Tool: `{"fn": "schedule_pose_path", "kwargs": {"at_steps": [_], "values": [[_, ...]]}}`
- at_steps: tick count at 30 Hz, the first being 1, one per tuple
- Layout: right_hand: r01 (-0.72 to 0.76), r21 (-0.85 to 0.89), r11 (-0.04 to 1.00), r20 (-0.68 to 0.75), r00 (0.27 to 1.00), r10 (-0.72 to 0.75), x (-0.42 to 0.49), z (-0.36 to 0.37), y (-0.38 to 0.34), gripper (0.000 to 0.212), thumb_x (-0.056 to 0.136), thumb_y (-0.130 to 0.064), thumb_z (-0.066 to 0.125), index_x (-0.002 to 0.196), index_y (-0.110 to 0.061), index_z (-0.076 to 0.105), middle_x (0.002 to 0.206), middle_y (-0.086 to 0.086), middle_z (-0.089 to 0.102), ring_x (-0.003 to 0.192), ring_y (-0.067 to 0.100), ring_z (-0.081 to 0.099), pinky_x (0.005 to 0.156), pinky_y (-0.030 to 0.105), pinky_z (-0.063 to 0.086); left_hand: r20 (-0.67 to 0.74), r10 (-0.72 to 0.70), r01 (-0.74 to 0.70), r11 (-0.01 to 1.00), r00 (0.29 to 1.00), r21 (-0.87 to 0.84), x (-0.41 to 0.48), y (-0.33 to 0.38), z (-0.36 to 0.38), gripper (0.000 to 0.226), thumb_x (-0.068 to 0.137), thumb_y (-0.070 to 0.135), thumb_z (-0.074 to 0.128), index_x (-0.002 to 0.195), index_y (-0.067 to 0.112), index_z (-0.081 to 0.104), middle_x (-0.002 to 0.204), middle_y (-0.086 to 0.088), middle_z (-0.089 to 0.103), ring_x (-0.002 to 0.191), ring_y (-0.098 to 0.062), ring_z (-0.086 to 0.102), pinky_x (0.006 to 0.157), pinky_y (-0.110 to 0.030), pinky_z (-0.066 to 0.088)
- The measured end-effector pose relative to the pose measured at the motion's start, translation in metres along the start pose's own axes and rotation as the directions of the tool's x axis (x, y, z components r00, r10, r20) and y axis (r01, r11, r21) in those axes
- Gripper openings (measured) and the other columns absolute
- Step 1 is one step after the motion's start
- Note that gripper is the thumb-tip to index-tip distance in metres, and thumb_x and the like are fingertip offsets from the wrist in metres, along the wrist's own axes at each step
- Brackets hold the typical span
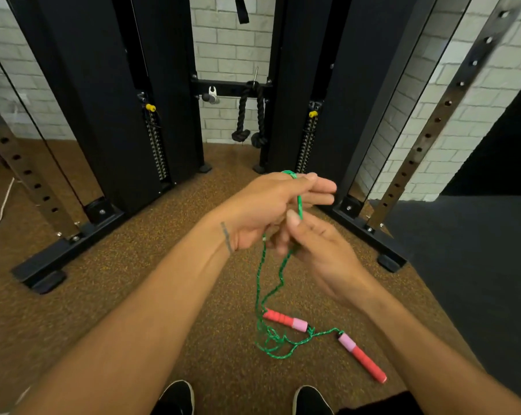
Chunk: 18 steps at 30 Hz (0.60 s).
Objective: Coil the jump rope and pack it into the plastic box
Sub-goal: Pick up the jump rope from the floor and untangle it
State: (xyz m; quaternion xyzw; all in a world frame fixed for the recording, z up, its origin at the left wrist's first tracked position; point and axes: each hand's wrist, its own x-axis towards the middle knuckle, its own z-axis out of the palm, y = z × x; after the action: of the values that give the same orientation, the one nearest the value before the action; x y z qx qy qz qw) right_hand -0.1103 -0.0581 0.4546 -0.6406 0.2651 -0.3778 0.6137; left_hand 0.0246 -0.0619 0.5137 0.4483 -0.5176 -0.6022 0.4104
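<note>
The green jump rope [260, 283] hangs from both my hands down to the brown floor, where the rest lies in a loose tangle. Its two red-and-pink handles lie on the floor, one [285, 319] just below my hands and the other [362, 357] farther right. My left hand [268, 205] is held flat with a loop of rope over its fingers. Just beneath it, my right hand [316, 250] pinches the rope strands. No plastic box is in view.
A black cable machine [124, 115] with two weight stacks stands straight ahead on floor rails [67, 250]. A black tricep rope [250, 115] hangs between the stacks. Perforated steel uprights [432, 127] flank both sides. My two black shoes [178, 398] show at the bottom edge.
</note>
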Motion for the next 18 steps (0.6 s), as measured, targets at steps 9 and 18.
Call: {"fn": "schedule_pose_path", "kwargs": {"at_steps": [9, 18], "values": [[0.034, -0.781, 0.624, 0.534, 0.555, 0.638, -0.060, -0.012, 0.053, 0.056, 0.092, -0.043, 0.044, 0.104, 0.007, 0.066, 0.102, 0.033, 0.066, 0.089, 0.044, 0.062, 0.087, 0.050, 0.048, -0.380, -0.106, -0.132, 0.825, 0.919, -0.550, 0.012, 0.020, -0.078, 0.032, 0.103, 0.035, 0.041, 0.087, 0.022, 0.065, 0.058, 0.011, 0.060, 0.051, -0.003, 0.059, 0.049, -0.021, 0.048], [-0.186, -0.368, 0.911, 0.078, 0.970, 0.230, 0.010, -0.032, -0.004, 0.096, 0.059, -0.082, 0.069, 0.137, -0.028, 0.054, 0.140, -0.007, 0.058, 0.121, 0.003, 0.059, 0.102, 0.031, 0.049, -0.097, 0.081, -0.074, 0.994, 0.992, 0.077, 0.002, 0.019, -0.009, 0.037, 0.104, 0.031, 0.037, 0.099, 0.016, 0.071, 0.102, -0.003, 0.077, 0.103, -0.017, 0.071, 0.097, -0.040, 0.048]]}}
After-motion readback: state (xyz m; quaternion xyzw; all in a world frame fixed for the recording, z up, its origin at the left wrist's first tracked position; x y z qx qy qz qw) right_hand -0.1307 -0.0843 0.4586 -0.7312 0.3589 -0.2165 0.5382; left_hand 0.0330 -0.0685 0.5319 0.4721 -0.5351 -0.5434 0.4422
